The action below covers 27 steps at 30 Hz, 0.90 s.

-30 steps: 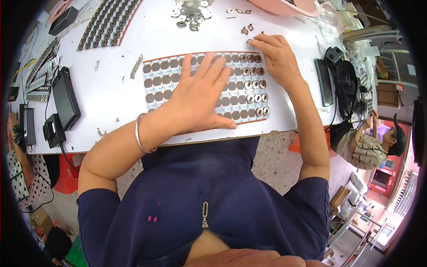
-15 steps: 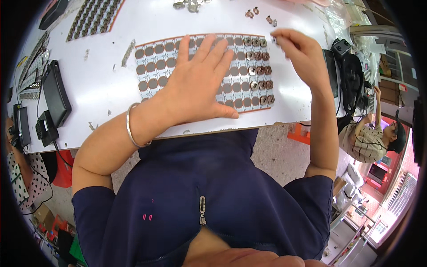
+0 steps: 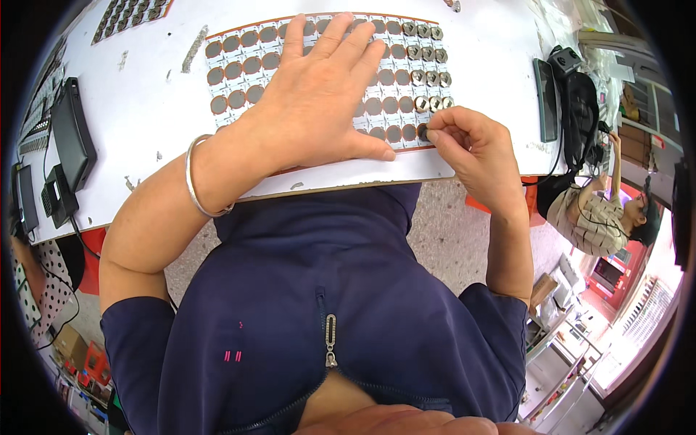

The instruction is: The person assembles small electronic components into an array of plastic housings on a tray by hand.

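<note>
Since half a second ago, the right hand point(image 3: 478, 148) has come down from beside the upper right corner of the sheet point(image 3: 384, 120) to its lower right corner, and the view has shifted so that the surface point(image 3: 493, 80) sits higher. Its fingers are drawn to a narrow pinch on one small dark piece point(image 3: 423, 132) at the bottom row. One left hand point(image 3: 315, 101) still lies flat across the middle of the sheet, fingers spread wide, gripping nothing that shows; one silvery bracelet point(image 3: 191, 174) rings that wrist. The sheet lies on the surface in front of the person, with five rows of dark discs point(image 3: 232, 70), their full number hidden by the left hand. At its right end, twelve metal parts point(image 3: 432, 78) show, three on each of the upper four rows; how many the bottom row carries cannot be told behind the right hand. One second sheet point(image 3: 159, 14) is cut off at the upper left. Two black devices stand out on the left, a long flat case point(image 3: 75, 125) and a smaller unit point(image 3: 59, 190), and one dark flat device point(image 3: 546, 101) lies on the right. Two other people are partly visible, one at each side.
</note>
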Each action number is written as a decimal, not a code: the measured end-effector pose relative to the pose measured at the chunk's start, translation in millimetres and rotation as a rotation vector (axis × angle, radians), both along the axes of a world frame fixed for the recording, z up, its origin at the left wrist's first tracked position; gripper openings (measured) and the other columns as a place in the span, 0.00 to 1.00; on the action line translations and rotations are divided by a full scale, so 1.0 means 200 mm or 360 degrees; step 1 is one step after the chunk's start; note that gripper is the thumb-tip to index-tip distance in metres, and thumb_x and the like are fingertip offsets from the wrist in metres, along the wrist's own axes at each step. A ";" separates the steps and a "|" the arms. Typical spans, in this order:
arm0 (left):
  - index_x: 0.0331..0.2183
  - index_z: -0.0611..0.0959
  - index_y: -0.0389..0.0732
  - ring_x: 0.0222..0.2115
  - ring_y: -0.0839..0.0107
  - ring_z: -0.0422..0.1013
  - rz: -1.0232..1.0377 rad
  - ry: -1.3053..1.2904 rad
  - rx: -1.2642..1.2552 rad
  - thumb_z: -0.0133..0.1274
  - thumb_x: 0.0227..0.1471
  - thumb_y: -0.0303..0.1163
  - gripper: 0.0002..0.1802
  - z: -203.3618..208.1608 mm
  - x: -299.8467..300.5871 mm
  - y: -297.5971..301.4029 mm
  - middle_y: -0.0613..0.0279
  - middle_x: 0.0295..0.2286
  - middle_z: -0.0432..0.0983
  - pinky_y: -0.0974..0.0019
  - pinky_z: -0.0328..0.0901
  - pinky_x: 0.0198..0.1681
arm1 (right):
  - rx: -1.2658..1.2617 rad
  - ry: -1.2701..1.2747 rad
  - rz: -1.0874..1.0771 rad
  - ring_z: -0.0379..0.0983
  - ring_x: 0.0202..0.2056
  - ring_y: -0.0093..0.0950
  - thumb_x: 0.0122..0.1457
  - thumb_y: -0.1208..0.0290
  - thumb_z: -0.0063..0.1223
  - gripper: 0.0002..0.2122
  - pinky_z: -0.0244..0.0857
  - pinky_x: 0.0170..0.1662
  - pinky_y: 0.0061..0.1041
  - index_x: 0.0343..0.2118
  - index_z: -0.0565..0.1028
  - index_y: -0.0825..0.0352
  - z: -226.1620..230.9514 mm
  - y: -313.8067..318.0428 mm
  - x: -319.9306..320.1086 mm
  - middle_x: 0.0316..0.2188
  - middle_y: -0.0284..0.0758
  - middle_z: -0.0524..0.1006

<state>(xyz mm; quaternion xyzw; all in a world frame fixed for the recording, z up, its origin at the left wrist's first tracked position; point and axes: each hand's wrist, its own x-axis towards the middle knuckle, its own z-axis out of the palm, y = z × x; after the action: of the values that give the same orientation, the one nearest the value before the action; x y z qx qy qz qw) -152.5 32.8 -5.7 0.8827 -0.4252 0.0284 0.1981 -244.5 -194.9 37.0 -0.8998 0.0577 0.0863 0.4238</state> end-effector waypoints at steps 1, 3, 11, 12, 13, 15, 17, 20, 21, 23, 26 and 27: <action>0.60 0.68 0.31 0.67 0.49 0.48 0.0005 0.0011 -0.0006 0.66 0.33 0.69 0.64 0.00 0.00 0.00 0.43 0.62 0.59 0.36 0.38 0.67 | -0.0004 0.0062 -0.0016 0.67 0.22 0.14 0.58 0.78 0.57 0.03 0.63 0.27 0.17 0.33 0.79 0.70 0.00 0.00 0.00 0.22 0.29 0.77; 0.60 0.68 0.31 0.67 0.49 0.48 0.0011 0.0021 -0.0012 0.66 0.33 0.69 0.64 -0.01 -0.01 0.00 0.43 0.62 0.59 0.36 0.37 0.67 | 0.0003 0.0045 -0.0047 0.68 0.23 0.16 0.58 0.77 0.58 0.03 0.64 0.28 0.18 0.34 0.79 0.70 -0.01 0.01 -0.01 0.22 0.29 0.77; 0.60 0.68 0.31 0.67 0.49 0.49 0.0001 0.0024 -0.0013 0.66 0.32 0.70 0.64 0.00 0.00 0.00 0.43 0.61 0.60 0.35 0.38 0.67 | -0.0508 -0.0480 -0.0043 0.74 0.31 0.28 0.52 0.75 0.65 0.07 0.69 0.33 0.26 0.35 0.82 0.66 -0.08 0.07 -0.06 0.29 0.34 0.76; 0.60 0.68 0.31 0.67 0.49 0.49 0.0003 0.0024 -0.0012 0.66 0.32 0.70 0.64 -0.01 0.01 0.00 0.43 0.61 0.60 0.35 0.38 0.67 | -0.0443 -0.0562 -0.0080 0.73 0.31 0.29 0.51 0.76 0.66 0.08 0.68 0.34 0.27 0.36 0.82 0.66 -0.13 0.06 -0.08 0.30 0.34 0.76; 0.60 0.68 0.31 0.66 0.48 0.49 0.0005 0.0019 -0.0022 0.66 0.32 0.70 0.64 -0.01 0.00 0.00 0.43 0.61 0.60 0.35 0.38 0.67 | -0.0376 -0.0641 -0.0121 0.73 0.32 0.30 0.50 0.77 0.67 0.10 0.68 0.35 0.28 0.36 0.83 0.66 -0.15 0.06 -0.09 0.32 0.35 0.76; 0.59 0.68 0.31 0.66 0.48 0.49 0.0007 0.0014 -0.0029 0.66 0.32 0.70 0.64 -0.01 0.00 0.00 0.43 0.61 0.60 0.35 0.39 0.67 | -0.0459 -0.0741 -0.0035 0.72 0.32 0.30 0.49 0.77 0.68 0.10 0.68 0.36 0.28 0.37 0.83 0.65 -0.14 0.06 -0.10 0.32 0.34 0.76; 0.59 0.69 0.30 0.66 0.48 0.50 0.0018 -0.0018 -0.0034 0.66 0.32 0.70 0.64 0.00 0.00 -0.01 0.43 0.61 0.61 0.34 0.40 0.66 | -0.0547 -0.0845 0.0050 0.72 0.33 0.31 0.48 0.77 0.68 0.11 0.68 0.36 0.29 0.37 0.83 0.65 -0.14 0.05 -0.10 0.33 0.34 0.76; 0.59 0.69 0.30 0.66 0.47 0.50 0.0006 -0.0018 -0.0029 0.65 0.32 0.71 0.64 0.01 0.01 0.00 0.43 0.61 0.61 0.34 0.40 0.66 | -0.0545 -0.0924 0.0084 0.72 0.33 0.31 0.48 0.77 0.69 0.11 0.67 0.37 0.29 0.36 0.83 0.66 -0.16 0.04 -0.09 0.33 0.34 0.76; 0.59 0.69 0.30 0.66 0.47 0.50 0.0008 -0.0031 -0.0032 0.65 0.32 0.71 0.64 0.01 0.01 0.00 0.43 0.61 0.61 0.34 0.40 0.66 | -0.0575 -0.0951 0.0123 0.72 0.33 0.32 0.48 0.78 0.68 0.11 0.67 0.37 0.29 0.36 0.82 0.67 -0.16 0.05 -0.09 0.33 0.34 0.76; 0.58 0.69 0.29 0.66 0.46 0.50 -0.0003 -0.0021 -0.0038 0.65 0.32 0.71 0.64 -0.01 0.01 0.00 0.42 0.61 0.61 0.34 0.41 0.66 | -0.0620 -0.0990 0.0157 0.71 0.33 0.32 0.48 0.78 0.68 0.11 0.67 0.36 0.29 0.37 0.82 0.67 -0.16 0.07 -0.10 0.33 0.35 0.76; 0.59 0.68 0.29 0.66 0.46 0.49 0.0001 -0.0002 -0.0039 0.65 0.32 0.70 0.65 0.00 0.01 0.00 0.42 0.61 0.60 0.34 0.40 0.66 | -0.0552 -0.1017 0.0010 0.71 0.33 0.32 0.47 0.79 0.67 0.12 0.66 0.36 0.30 0.37 0.81 0.67 -0.19 0.09 -0.11 0.32 0.35 0.76; 0.59 0.68 0.29 0.66 0.46 0.49 0.0003 0.0015 -0.0036 0.65 0.32 0.70 0.65 0.00 0.01 0.00 0.42 0.61 0.60 0.34 0.39 0.66 | -0.0557 -0.1025 0.0013 0.71 0.33 0.32 0.47 0.79 0.67 0.12 0.66 0.36 0.30 0.37 0.81 0.67 -0.20 0.08 -0.11 0.32 0.35 0.76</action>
<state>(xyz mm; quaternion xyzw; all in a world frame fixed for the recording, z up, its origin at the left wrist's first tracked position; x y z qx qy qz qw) -151.2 32.3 -6.1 0.8809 -0.4231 0.0291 0.2101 -266.6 -177.9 -2.8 -0.9400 -0.0684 -0.2107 0.2596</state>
